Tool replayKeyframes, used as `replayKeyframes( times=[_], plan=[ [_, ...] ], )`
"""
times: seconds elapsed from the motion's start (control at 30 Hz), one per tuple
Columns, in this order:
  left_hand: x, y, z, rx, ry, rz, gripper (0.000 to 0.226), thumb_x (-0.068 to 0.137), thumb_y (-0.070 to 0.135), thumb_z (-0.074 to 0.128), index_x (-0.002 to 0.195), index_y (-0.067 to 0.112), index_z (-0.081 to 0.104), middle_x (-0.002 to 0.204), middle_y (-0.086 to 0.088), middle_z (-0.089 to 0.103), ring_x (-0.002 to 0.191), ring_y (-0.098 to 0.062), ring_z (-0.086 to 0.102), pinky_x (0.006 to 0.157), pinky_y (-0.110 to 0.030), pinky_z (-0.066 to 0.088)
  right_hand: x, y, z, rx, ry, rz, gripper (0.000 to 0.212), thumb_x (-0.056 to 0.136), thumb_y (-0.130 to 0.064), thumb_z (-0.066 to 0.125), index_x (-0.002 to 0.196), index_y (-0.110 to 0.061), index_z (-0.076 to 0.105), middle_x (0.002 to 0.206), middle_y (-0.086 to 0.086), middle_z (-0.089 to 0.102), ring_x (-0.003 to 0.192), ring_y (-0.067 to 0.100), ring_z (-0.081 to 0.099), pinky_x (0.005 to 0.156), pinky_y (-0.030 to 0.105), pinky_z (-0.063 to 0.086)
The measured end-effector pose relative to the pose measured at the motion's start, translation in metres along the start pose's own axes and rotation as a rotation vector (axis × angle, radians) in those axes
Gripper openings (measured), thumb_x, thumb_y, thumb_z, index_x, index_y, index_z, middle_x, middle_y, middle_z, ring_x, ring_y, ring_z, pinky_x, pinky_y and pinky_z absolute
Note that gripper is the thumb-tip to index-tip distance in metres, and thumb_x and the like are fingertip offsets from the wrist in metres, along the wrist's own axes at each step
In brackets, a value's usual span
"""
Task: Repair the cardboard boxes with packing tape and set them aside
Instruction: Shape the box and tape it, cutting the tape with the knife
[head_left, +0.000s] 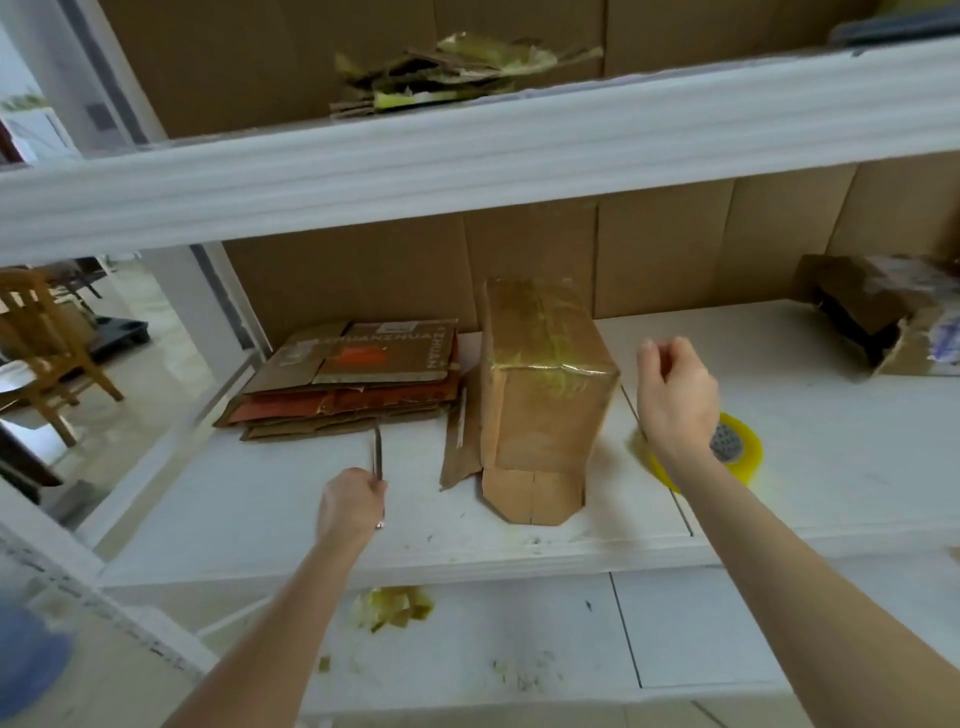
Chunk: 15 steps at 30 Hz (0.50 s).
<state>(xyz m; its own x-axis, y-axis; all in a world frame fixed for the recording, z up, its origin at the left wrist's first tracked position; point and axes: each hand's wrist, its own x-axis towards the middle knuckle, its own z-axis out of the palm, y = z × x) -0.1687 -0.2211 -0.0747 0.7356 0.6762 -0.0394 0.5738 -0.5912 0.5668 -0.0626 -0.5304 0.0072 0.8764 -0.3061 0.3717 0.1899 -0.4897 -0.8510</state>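
A brown corrugated cardboard box (545, 395) stands near the middle of a white, scuffed shelf (805, 415), just in front of the cardboard backing. Its top face is wrapped in glossy, wrinkled clear tape and runs lengthwise from the shelf's front toward the back. At its base, untaped flaps splay flat toward the person, and another loose flap hangs off its left side.

The left hand (350, 501) is closed in a fist around a thin, straight metal tool (377, 452), whose tip points away toward a stack of flattened cartons (353, 379) with orange printing. The right hand (675, 395) hovers just right of the box, fingers curled downward; whether they pinch anything cannot be told. Behind its wrist a roll of yellowish translucent packing tape (737, 447) lies flat on the shelf. A torn, crumpled box (878, 312) sits at the far right.
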Motion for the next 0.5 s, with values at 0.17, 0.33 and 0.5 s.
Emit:
replayKeyframes(
  times=[0.17,0.33,0.5],
  plan=[
    [0.026,-0.011,0.009,0.201,-0.037,0.008,0.028,0.093,0.028,0.055,0.090,0.003,0.065,0.081,-0.013,0.068,0.078,-0.029,0.062,0.067,-0.033,0.049,0.014,0.062,-0.010,-0.687,-0.410,0.107,0.049,0.091,-0.049,0.055,0.130,-0.020,0.051,0.132,0.008,0.052,0.125,0.031,0.042,0.097,0.040,0.039],
    [0.030,0.007,0.003,0.397,-0.077,-0.009,0.044,0.088,0.048,0.059,0.103,0.007,0.053,0.083,-0.004,0.054,0.073,-0.023,0.058,0.060,-0.032,0.047,0.013,0.091,-0.016,-0.970,-0.553,0.137,0.050,0.082,-0.059,0.056,0.121,-0.029,0.059,0.128,-0.001,0.059,0.127,0.021,0.046,0.114,0.038,0.022],
    [-0.017,0.094,-0.016,0.029,0.330,0.699,0.020,0.090,0.022,0.056,0.109,0.017,0.057,0.101,0.003,0.053,0.070,-0.005,0.049,0.056,-0.015,0.034,0.016,0.090,-0.021,-0.882,-0.516,0.039,0.040,0.086,-0.051,0.058,0.118,-0.027,0.062,0.120,0.003,0.063,0.114,0.025,0.057,0.092,0.031,0.041]
  ],
)
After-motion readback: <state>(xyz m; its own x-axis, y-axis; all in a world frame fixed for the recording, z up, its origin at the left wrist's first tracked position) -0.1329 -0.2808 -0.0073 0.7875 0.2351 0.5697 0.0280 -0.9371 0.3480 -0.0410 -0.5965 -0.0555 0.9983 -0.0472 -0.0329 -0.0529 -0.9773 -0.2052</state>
